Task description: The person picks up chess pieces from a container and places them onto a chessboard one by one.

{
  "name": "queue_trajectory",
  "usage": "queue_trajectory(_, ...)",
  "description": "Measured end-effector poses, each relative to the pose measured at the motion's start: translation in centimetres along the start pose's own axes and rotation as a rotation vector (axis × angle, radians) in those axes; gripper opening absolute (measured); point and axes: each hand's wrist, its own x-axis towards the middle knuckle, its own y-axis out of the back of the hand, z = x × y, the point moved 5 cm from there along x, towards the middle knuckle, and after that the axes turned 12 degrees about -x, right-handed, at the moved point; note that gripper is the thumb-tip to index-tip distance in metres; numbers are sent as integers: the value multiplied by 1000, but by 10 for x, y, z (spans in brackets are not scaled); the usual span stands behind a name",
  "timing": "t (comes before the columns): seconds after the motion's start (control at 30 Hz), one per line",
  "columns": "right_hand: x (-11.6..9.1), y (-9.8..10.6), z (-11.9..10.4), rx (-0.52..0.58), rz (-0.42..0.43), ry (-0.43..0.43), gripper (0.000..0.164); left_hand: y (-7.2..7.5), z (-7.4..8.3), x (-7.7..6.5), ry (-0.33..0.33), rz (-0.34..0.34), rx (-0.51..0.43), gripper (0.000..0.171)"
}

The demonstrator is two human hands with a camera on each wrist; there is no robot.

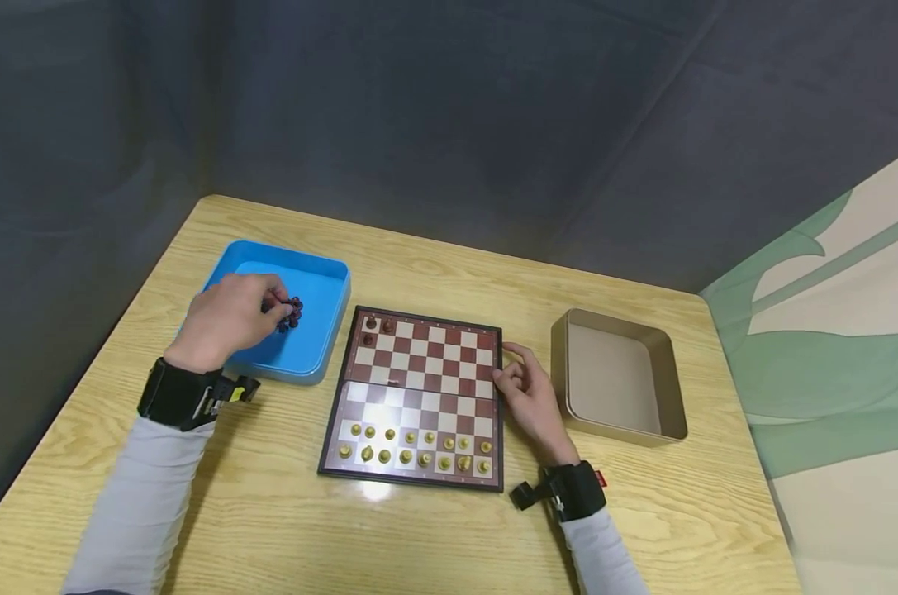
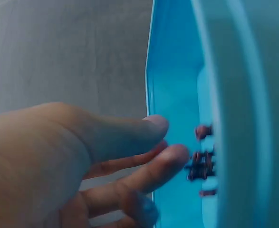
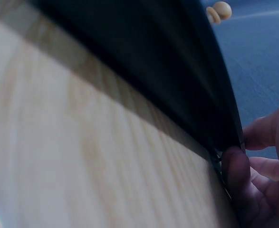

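My left hand (image 1: 229, 318) reaches down into a blue tray (image 1: 333, 326). Its thumb and index fingertips are apart, close to a small cluster of dark red chess pieces (image 1: 294, 312); those same pieces (image 2: 202, 164) lie just past the fingertips in the left wrist view. A chessboard (image 1: 434, 364) lies in the middle, with three dark red pieces (image 1: 370, 322) at its far left corner. Two rows of gold pieces (image 1: 406, 455) stand along its near side. Against the board's right edge (image 3: 177, 71) my right hand (image 1: 526, 397) rests, thumb touching the rim and fingers loosely bent.
To the right of the right hand stands a tan, open box (image 1: 615, 372). Everything is on a pale wooden table (image 1: 285, 512). A dark cloth (image 1: 434, 124) hangs behind the table's far edge, and a green and cream patterned surface (image 1: 843, 355) lies beyond its right side.
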Motion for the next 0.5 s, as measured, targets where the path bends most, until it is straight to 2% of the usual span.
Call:
queue_trajectory(0.23, -1, 2, 1, -9, 1, -3, 43, 9, -18, -6, 107, -120, 39, 20)
queue_trajectory(0.5, 0, 1, -1, -2, 0, 7, 44, 10, -24, -6, 124, -148, 77, 13)
